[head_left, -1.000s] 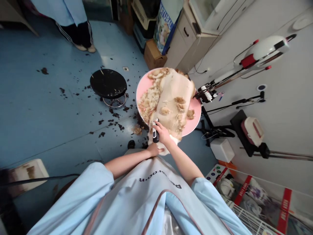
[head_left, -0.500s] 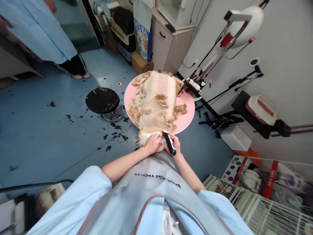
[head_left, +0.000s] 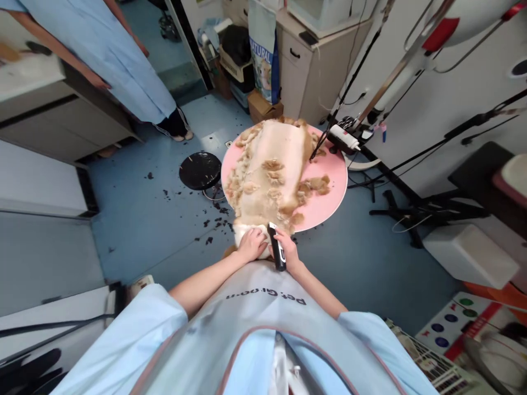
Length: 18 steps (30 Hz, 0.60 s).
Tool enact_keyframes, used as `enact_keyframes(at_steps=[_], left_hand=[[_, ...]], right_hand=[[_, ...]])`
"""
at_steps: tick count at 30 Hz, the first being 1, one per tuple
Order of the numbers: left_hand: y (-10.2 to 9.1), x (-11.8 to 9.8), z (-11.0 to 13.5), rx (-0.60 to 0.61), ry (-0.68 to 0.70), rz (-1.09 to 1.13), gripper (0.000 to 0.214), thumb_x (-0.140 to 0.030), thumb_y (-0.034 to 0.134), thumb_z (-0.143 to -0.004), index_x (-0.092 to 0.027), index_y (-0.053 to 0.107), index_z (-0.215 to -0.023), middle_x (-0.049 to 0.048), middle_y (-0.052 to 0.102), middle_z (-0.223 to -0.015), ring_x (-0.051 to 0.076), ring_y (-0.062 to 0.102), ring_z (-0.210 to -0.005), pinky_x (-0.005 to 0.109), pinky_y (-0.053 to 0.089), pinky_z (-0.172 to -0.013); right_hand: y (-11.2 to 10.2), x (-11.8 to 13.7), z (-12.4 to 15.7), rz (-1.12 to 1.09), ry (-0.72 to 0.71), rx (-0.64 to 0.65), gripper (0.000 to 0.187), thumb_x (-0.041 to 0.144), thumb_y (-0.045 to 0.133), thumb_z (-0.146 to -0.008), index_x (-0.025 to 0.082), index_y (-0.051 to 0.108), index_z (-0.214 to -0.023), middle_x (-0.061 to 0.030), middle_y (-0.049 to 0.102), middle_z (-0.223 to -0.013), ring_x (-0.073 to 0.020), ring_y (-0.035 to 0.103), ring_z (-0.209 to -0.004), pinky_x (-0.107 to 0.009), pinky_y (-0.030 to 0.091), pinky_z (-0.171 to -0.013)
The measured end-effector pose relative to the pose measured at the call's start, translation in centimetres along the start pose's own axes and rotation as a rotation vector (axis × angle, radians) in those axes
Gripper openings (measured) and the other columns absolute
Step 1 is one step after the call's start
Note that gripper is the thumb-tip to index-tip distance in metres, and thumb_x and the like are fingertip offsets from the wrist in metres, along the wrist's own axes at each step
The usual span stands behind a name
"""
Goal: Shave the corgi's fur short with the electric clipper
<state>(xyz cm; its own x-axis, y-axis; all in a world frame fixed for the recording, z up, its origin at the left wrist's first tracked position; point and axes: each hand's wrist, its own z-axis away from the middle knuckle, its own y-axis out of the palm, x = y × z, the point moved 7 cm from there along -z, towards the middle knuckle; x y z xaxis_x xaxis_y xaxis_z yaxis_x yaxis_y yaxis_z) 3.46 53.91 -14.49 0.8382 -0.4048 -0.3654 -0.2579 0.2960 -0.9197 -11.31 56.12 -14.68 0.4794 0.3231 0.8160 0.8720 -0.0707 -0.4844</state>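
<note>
One clipper [head_left: 279,255] is clasped by right hand [head_left: 289,250]; left hand [head_left: 251,245] on one animal [head_left: 284,144], grip unclear.
At twelve o'clock, "NATURAL" is read on one bag [head_left: 262,55].

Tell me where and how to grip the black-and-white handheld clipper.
Probably best around the middle of the black-and-white handheld clipper, from the right, where the person's right hand holds it: its slim, long body points away toward the pale, furry animal, its black rear end back toward the light-grey apron.
</note>
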Motion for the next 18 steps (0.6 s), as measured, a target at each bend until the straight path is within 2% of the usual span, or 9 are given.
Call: enact_keyframes(at_steps=[3,8,11,15,18], left_hand=[[0.4,0.2,0.0,0.000,-0.020,-0.028,0.019,-0.028,0.053,-0.093,-0.018,0.069,-0.095,0.0118,0.060,-0.099,0.025,0.055,-0.094,0.039,0.046,-0.085],[0.9,0.5,0.2,-0.033,-0.037,-0.016,0.017,-0.028,0.055,-0.092,-0.018,0.069,-0.091,0.0109,0.060,-0.094,0.025,0.055,-0.092,0.038,0.046,-0.085],[1.0,0.6,0.1,-0.056,-0.048,-0.005,0.015,-0.026,0.057,-0.090,-0.018,0.068,-0.089,0.0102,0.060,-0.091,0.024,0.055,-0.090,0.037,0.046,-0.084],[1.0,1.2,-0.2,-0.073,-0.054,0.045,0.016,-0.028,0.057,-0.090,-0.018,0.066,-0.082,0.0085,0.058,-0.084,0.022,0.055,-0.084,0.035,0.046,-0.081],[1.1,1.8,-0.4,-0.110,-0.045,0.052,0.018,-0.027,0.058,-0.090,-0.018,0.064,-0.075,0.0071,0.057,-0.080,0.021,0.055,-0.081,0.034,0.047,-0.079]], right_hand=[[0.1,-0.4,-1.0,0.010,-0.054,0.039,0.031,0.035,0.060,-0.091,0.022,0.066,-0.119,-0.0137,0.062,-0.139,-0.0244,0.063,-0.126,-0.043,0.057,-0.103],[-1.3,-2.1,-4.3,0.052,-0.013,-0.068,0.034,0.036,0.059,-0.092,0.021,0.064,-0.123,-0.0134,0.060,-0.141,-0.0241,0.061,-0.129,-0.044,0.054,-0.107],[-1.4,-1.6,-3.7,0.041,-0.047,-0.074,0.035,0.036,0.061,-0.092,0.021,0.064,-0.124,-0.0141,0.060,-0.141,-0.0252,0.060,-0.130,-0.046,0.053,-0.108],[0.4,-0.2,-1.7,0.059,-0.149,0.056,0.030,0.031,0.061,-0.092,0.023,0.068,-0.120,-0.0121,0.061,-0.140,-0.0243,0.065,-0.124,-0.041,0.058,-0.101],[1.1,-0.4,-2.0,0.150,-0.136,0.063,0.029,0.027,0.060,-0.092,0.024,0.070,-0.119,-0.0119,0.059,-0.144,-0.0247,0.065,-0.122,-0.039,0.059,-0.098]])
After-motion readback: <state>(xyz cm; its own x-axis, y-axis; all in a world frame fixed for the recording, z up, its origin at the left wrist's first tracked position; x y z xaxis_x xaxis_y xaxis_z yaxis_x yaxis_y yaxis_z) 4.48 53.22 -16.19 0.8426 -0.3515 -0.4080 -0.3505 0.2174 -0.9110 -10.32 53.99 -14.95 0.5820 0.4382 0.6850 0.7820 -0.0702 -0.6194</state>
